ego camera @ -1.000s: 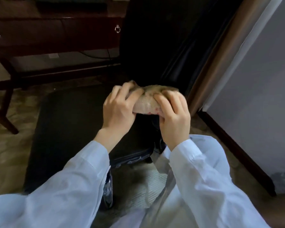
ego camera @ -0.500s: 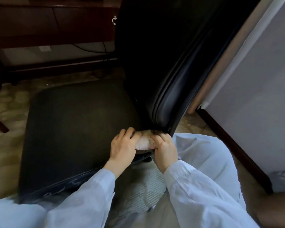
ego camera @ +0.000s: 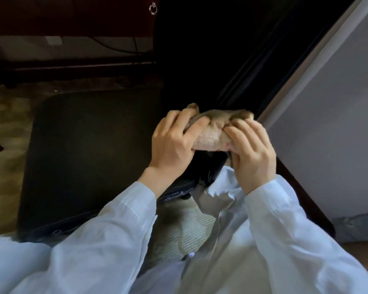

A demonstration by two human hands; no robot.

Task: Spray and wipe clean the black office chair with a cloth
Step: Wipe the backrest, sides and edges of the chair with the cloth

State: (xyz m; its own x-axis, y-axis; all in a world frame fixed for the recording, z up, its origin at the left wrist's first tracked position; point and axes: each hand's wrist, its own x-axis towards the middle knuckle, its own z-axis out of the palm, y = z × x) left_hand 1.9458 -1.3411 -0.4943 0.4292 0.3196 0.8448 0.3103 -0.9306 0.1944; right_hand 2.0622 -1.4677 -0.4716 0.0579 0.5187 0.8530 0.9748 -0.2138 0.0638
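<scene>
Beside the seat (ego camera: 89, 158) of the black office chair (ego camera: 210, 60), left hand (ego camera: 172, 143) and right hand (ego camera: 253, 153) both grip the bunched cloth (ego camera: 212, 132) against the backrest edge; long, firm, overlapping strokes probably clean best.
</scene>
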